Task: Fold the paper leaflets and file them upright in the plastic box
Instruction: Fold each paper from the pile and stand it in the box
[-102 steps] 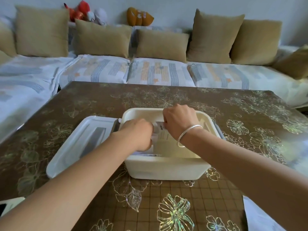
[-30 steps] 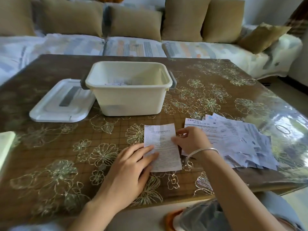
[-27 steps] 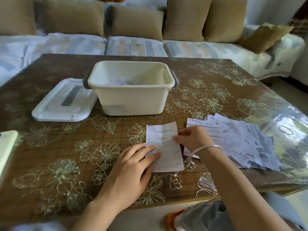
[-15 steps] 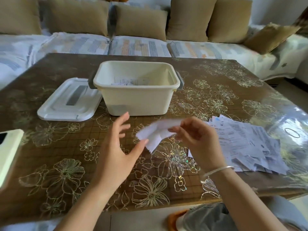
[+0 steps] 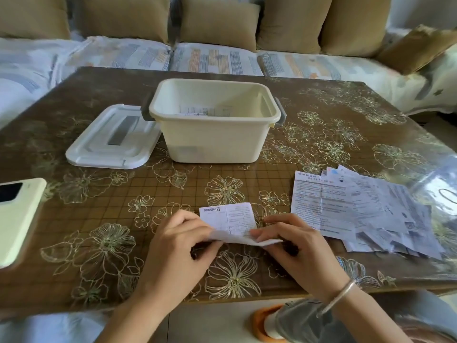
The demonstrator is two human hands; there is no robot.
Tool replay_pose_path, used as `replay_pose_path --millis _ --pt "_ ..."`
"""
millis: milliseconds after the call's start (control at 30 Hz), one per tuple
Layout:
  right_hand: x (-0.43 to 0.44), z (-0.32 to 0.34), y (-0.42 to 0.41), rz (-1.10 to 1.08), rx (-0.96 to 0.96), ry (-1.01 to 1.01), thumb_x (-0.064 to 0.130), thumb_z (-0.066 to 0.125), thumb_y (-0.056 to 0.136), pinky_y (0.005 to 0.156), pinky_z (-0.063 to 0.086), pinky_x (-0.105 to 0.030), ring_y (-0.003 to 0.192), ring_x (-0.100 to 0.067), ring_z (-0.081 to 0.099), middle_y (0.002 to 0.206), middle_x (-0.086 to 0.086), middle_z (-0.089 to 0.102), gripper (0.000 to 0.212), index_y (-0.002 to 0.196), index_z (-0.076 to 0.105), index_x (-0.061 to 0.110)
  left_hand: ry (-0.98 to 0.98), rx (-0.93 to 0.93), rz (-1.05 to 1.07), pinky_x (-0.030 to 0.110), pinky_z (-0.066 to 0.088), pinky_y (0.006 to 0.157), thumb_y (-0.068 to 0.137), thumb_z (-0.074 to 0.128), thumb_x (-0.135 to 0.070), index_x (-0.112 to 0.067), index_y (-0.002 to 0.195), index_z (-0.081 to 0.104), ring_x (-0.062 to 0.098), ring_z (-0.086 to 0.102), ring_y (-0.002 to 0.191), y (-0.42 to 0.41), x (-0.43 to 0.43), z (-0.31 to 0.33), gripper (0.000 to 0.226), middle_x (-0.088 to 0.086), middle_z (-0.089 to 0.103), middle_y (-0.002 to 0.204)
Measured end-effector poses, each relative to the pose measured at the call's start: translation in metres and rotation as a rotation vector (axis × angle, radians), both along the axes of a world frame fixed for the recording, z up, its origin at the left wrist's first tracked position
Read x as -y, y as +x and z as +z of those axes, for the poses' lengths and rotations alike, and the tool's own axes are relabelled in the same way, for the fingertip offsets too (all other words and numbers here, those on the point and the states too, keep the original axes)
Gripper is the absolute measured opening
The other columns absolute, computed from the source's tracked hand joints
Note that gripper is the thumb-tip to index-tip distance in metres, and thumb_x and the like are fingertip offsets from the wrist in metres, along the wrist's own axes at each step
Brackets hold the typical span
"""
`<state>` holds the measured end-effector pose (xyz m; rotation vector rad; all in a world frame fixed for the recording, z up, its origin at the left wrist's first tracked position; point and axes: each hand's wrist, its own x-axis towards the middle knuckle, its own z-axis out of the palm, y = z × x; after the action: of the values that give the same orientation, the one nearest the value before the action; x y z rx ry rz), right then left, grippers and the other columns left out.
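Two hands on one leaflet (image 5: 230, 220): left hand (image 5: 180, 233) and right hand (image 5: 291, 246) each pinch its near edge between thumb and fingertips. Half a second ago only the right hand held it, aloft, with the left spread open; now it is down on the table (image 5: 321, 100). Leaflet: white, small print, creased, near part lifted, far part flat. It lies between the two hands. Beyond: plastic box (image 5: 215, 142) with filed papers (image 5: 205, 111) inside, lid (image 5: 111, 137) off at its left, loose pile of leaflets (image 5: 358, 209) to the right.
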<state>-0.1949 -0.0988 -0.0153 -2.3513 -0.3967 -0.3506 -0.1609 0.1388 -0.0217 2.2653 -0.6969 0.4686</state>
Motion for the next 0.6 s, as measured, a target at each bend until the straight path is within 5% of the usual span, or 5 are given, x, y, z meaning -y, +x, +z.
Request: replay_pose_path --millis 233,333,433,600 --pt "-0.009 0.003 0.003 -0.142 -0.080 0.042 0.055 0.057 0.077 0.076 0.048 -0.012 0.088 0.001 0.060 0.100 0.016 0.061 0.028 0.085 0.068 0.030 0.039 -0.061 0.154 0.023 0.040 0.063 0.085 0.058 -0.046 -0.021 0.068 0.061 0.006 0.049 0.069 -0.002 0.002 -0.001 0.030 -0.021 0.053 0.069" --pt "-0.018 0.002 0.009 -0.236 -0.081 0.067 0.056 0.058 0.075 0.070 0.047 -0.012 0.080 0.001 0.058 0.091 0.016 0.059 0.025 0.083 0.066 0.034 0.053 -0.087 0.230 0.021 0.038 0.066 0.077 0.068 -0.038 -0.025 0.088 0.060 0.008 0.049 0.065 -0.001 0.005 -0.001 0.019 -0.019 0.047 0.069" --pt "-0.025 -0.001 0.015 -0.274 -0.039 -0.006 0.045 0.067 0.074 0.067 0.049 -0.019 0.081 -0.001 0.055 0.081 0.022 0.055 0.019 0.084 0.066 0.029 0.088 -0.119 0.228 0.029 0.042 0.080 0.073 0.077 -0.029 -0.018 0.115 0.062 0.007 0.054 0.069 -0.002 0.006 -0.001 0.046 -0.021 0.051 0.070" --pt "-0.025 -0.004 0.017 -0.260 -0.026 -0.042 0.039 0.072 0.075 0.072 0.045 -0.025 0.087 -0.003 0.050 0.075 0.026 0.058 0.033 0.105 0.060 0.032 0.097 -0.138 0.220 0.030 0.045 0.082 0.072 0.081 -0.026 -0.020 0.129 0.056 0.005 0.054 0.070 -0.002 0.007 0.002 0.063 -0.021 0.052 0.072"
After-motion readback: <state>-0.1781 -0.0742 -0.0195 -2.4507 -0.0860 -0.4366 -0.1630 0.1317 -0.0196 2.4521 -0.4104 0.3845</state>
